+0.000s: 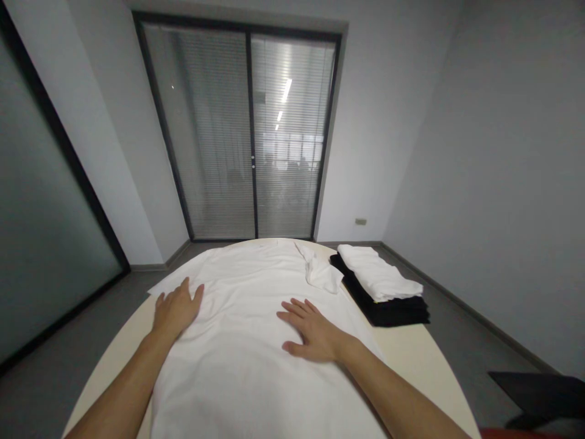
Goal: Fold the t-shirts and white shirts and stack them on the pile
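A white T-shirt (pixel 247 341) lies spread over the table, with soft wrinkles across it. Its far right part, which looks like a sleeve (pixel 323 273), is bunched and partly folded. My left hand (pixel 177 308) rests on the shirt's left side, fingers apart and thumb out. On the right half of the cloth, my right hand (pixel 313 332) lies palm down with its fingers spread. Neither hand grips the fabric. The near end of the shirt runs out of the bottom of the view.
At the table's right stands a stack of folded black cloth (pixel 397 314) with a folded white garment (pixel 379 274) on top. The round cream table (pixel 429 360) has a curved edge. A dark chair-like object (pixel 543 393) is at lower right. Glass panels with blinds (pixel 219 140) stand beyond.
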Available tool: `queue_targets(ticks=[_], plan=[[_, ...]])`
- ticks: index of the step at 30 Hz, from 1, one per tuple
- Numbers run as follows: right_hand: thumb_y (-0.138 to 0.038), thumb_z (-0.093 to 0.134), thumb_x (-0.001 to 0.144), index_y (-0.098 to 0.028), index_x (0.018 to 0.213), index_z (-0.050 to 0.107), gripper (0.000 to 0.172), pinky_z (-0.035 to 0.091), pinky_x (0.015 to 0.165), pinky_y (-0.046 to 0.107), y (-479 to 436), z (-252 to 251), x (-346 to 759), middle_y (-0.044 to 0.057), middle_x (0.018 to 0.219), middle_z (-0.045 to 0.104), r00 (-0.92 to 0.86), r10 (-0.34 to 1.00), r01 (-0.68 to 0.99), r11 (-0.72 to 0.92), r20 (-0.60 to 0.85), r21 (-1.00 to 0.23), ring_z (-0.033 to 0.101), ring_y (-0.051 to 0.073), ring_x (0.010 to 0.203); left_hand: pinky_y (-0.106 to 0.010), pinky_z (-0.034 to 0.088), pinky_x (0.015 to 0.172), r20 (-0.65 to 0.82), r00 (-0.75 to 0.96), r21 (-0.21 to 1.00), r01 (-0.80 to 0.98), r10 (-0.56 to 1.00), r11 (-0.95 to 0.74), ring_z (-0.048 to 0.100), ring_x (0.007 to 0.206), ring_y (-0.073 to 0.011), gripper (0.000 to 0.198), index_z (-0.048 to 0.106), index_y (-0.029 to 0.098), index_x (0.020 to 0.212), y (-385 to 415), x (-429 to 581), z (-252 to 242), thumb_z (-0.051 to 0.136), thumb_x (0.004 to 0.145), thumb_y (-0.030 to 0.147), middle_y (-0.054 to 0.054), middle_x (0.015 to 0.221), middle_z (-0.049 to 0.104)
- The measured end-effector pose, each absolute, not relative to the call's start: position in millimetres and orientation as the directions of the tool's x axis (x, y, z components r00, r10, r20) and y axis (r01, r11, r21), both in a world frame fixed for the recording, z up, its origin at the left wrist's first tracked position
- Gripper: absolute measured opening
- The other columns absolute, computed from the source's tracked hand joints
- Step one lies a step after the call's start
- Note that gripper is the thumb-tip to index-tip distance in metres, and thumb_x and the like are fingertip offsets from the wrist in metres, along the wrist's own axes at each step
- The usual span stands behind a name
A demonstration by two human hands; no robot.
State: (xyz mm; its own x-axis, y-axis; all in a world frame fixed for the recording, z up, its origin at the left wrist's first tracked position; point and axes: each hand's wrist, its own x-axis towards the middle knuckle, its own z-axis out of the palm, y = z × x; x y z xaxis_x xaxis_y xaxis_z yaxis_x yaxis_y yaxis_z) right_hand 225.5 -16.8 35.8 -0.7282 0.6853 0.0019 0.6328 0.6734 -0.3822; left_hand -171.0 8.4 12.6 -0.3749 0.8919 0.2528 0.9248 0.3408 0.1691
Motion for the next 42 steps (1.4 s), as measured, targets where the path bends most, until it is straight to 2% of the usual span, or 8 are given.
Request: queue_targets(ticks=[4, 9, 17, 21, 31, 34, 37, 42], plan=[[-0.063, 0.057, 0.087, -0.026, 0.154, 0.038, 0.079, 0.009, 0.122, 0.056, -17.9, 36.9, 225.7, 0.011, 0.164, 0.025, -0.721, 0.693, 0.639, 0.664, 0.000, -0.389, 0.016, 0.033, 0.152, -0.060, 0.014, 0.119, 0.194, -0.453, 0.237, 0.882, 0.870, 0.407, 0.055, 0.129, -0.0386, 0.088, 0.023, 0.004, 0.157, 13.2, -169.6, 9.4, 0.020, 0.093, 0.065, -0.025, 0.138, 0.059], [-0.064, 0.057, 0.087, -0.027, 0.154, 0.037, 0.079, 0.009, 0.122, 0.055, -17.9, 36.2, 227.7, 0.011, 0.164, 0.025, -0.722, 0.692, 0.636, 0.664, -0.001, -0.393, 0.016, 0.032, 0.152, -0.065, 0.014, 0.118, 0.120, -0.523, 0.311, 0.827, 0.844, 0.469, 0.041, 0.141, -0.0394, 0.089, 0.026, 0.007, 0.156, 30.9, -187.1, 6.0, 0.019, 0.092, 0.068, -0.024, 0.154, 0.042], [-0.063, 0.059, 0.086, -0.030, 0.153, 0.038, 0.078, 0.009, 0.122, 0.057, -14.3, 29.6, 230.2, 0.010, 0.164, 0.025, -0.727, 0.686, 0.621, 0.673, 0.025, -0.403, 0.017, 0.033, 0.152, -0.066, 0.026, 0.112, 0.070, -0.591, 0.054, 0.806, 0.803, 0.589, 0.035, 0.140, -0.0480, 0.076, 0.052, 0.006, 0.140, 45.4, -238.5, 16.1, 0.040, 0.090, 0.062, -0.024, 0.152, 0.044], [-0.063, 0.058, 0.086, -0.029, 0.153, 0.039, 0.077, 0.009, 0.122, 0.056, -13.3, 30.3, 230.9, 0.010, 0.164, 0.026, -0.731, 0.682, 0.616, 0.678, 0.030, -0.401, 0.017, 0.032, 0.152, -0.052, 0.042, 0.102, 0.287, -0.306, -0.054, 0.941, 0.908, 0.335, 0.051, 0.127, -0.0400, 0.058, 0.055, 0.006, 0.136, 40.4, -201.6, 23.6, 0.036, 0.095, 0.043, -0.024, 0.146, 0.049], [-0.067, 0.052, 0.089, -0.030, 0.154, 0.036, 0.077, 0.008, 0.123, 0.055, -6.7, 34.0, 229.4, 0.007, 0.164, 0.024, -0.729, 0.684, 0.629, 0.680, 0.017, -0.376, 0.017, 0.030, 0.153, -0.048, 0.042, 0.099, 0.209, -0.136, -0.086, 0.984, 0.968, 0.157, 0.052, 0.126, -0.0378, 0.060, 0.056, 0.009, 0.136, 7.4, -91.2, 21.1, 0.031, 0.097, 0.046, -0.024, 0.140, 0.053], [-0.068, 0.048, 0.091, -0.030, 0.155, 0.035, 0.075, 0.008, 0.123, 0.054, -0.8, 34.8, 231.0, 0.007, 0.165, 0.023, -0.741, 0.672, 0.622, 0.690, 0.007, -0.371, 0.016, 0.029, 0.153, -0.056, 0.035, 0.106, 0.083, -0.204, -0.006, 0.979, 0.975, 0.205, 0.050, 0.129, -0.0417, 0.071, 0.049, 0.011, 0.145, 6.2, -83.6, 20.6, 0.028, 0.095, 0.058, -0.025, 0.142, 0.052], [-0.069, 0.040, 0.094, -0.031, 0.156, 0.034, 0.072, 0.007, 0.123, 0.053, 7.4, 36.4, 233.5, 0.006, 0.165, 0.023, -0.757, 0.654, 0.604, 0.701, 0.002, -0.380, 0.014, 0.028, 0.153, -0.061, 0.024, 0.114, -0.029, -0.255, 0.098, 0.962, 0.967, 0.256, 0.029, 0.145, -0.0459, 0.084, 0.036, 0.018, 0.155, 10.9, -78.0, 12.0, 0.031, 0.090, 0.071, -0.021, 0.161, 0.030], [-0.069, 0.036, 0.096, -0.029, 0.157, 0.031, 0.074, 0.007, 0.124, 0.048, 24.7, 35.1, 234.5, 0.006, 0.166, 0.020, -0.748, 0.663, 0.611, 0.698, 0.014, -0.373, 0.015, 0.026, 0.153, -0.062, 0.012, 0.117, 0.007, -0.283, 0.137, 0.950, 0.959, 0.279, 0.011, 0.151, -0.0467, 0.086, 0.030, 0.021, 0.157, 22.6, -70.6, -4.9, 0.031, 0.088, 0.074, -0.018, 0.166, 0.015]])
